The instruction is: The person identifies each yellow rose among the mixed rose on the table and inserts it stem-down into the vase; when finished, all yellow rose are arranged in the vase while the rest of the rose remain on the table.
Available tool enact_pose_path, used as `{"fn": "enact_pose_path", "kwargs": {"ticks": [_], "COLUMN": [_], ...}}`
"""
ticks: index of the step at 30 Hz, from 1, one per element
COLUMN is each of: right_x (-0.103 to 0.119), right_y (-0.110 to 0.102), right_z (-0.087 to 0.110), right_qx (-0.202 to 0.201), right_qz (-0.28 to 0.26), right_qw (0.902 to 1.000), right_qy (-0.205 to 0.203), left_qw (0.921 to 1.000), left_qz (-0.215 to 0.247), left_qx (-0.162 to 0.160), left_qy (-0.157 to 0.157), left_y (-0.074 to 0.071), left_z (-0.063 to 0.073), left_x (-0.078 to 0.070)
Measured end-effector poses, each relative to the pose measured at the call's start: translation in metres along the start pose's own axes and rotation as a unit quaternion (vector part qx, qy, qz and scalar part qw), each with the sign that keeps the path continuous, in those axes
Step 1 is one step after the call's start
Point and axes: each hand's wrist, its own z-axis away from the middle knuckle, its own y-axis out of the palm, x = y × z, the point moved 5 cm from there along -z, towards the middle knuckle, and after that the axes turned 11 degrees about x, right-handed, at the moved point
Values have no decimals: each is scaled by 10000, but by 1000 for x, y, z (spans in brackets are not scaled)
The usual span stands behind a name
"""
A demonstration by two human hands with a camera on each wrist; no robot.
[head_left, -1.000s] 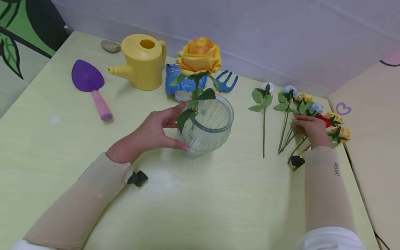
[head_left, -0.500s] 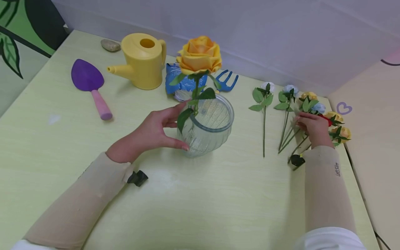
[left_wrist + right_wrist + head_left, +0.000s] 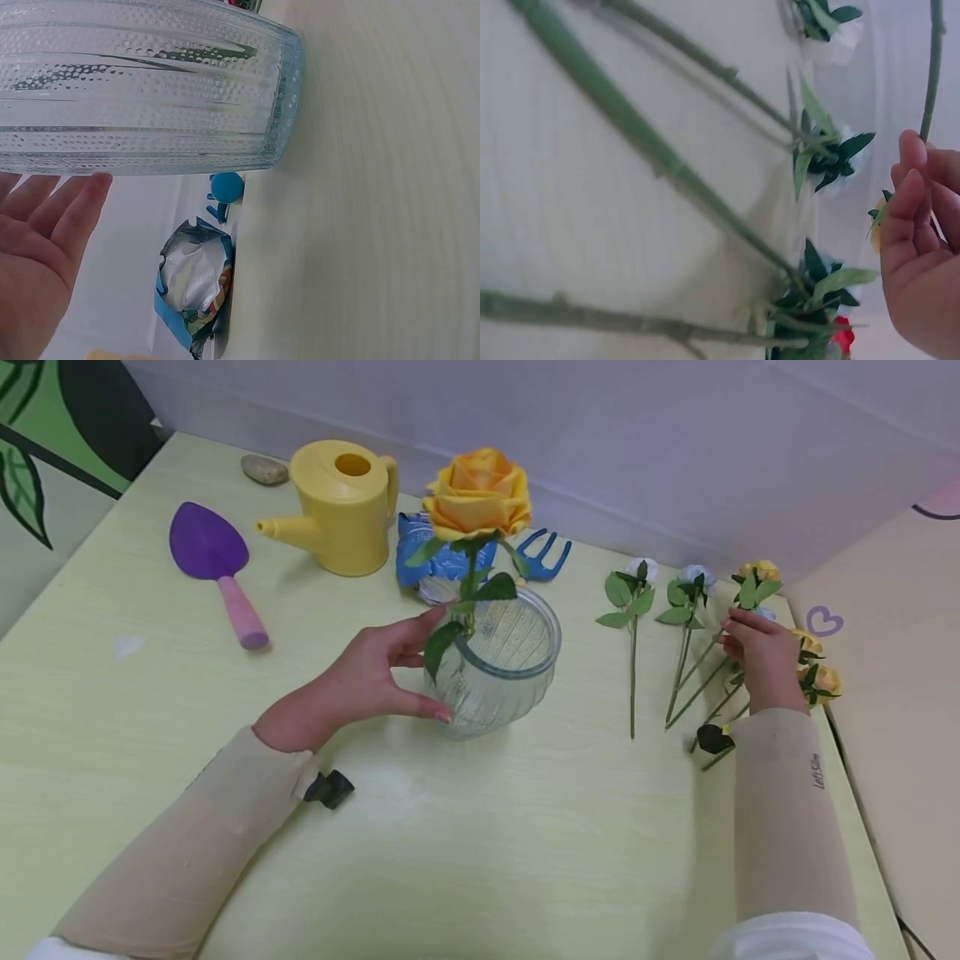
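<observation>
My left hand (image 3: 367,681) holds a ribbed clear glass vase (image 3: 498,702) from its left side, thumb in front and fingers behind. The left wrist view shows the fingertips against the dimpled vase wall (image 3: 150,142). One large orange-yellow artificial rose (image 3: 480,497) stands in the vase, its leaves over the rim. At the right, my right hand (image 3: 765,656) pinches a thin green stem (image 3: 934,75) with a smaller yellow rose (image 3: 759,572) at its head. Under and beside this hand lie other artificial flowers, among them a pale blue one (image 3: 696,578) and yellow ones (image 3: 821,681).
A white rose (image 3: 641,570) lies apart, left of the other flowers. Along the back are a yellow watering can (image 3: 348,518), a blue packet (image 3: 416,547), a blue hand fork (image 3: 546,556) and a stone (image 3: 264,470). A purple trowel (image 3: 210,547) lies left.
My right hand has moved slightly right and away from me, and the yellow rose in it has shifted up and right, off the blue flower. The left hand and vase stay put.
</observation>
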Motion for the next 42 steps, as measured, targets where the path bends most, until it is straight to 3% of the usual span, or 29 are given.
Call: {"fn": "enact_pose_path", "kwargs": {"ticks": [9, 15, 22, 35, 42], "right_x": [21, 43, 71, 105, 110], "right_y": [20, 46, 87, 168, 204], "right_z": [9, 22, 38, 76, 97], "right_qx": [-75, 22, 245, 1008, 1355], "right_qz": [-1091, -1569, -2270, -2397, -1977], "right_qw": [9933, 9851, 9626, 9377, 9218], "right_qy": [-386, -707, -1459, -2304, -3047], "left_qw": [10000, 10000, 9999, 9998, 9999], "left_qz": [18, -25, -90, -132, -64], "left_qx": [22, 32, 25, 4, 45], "left_qy": [-23, -2, 48, 124, 84], "left_y": [0, 0, 0, -1, -1], "left_z": [0, 0, 0, 0, -2], "left_x": [2, 2, 1, -1, 0]}}
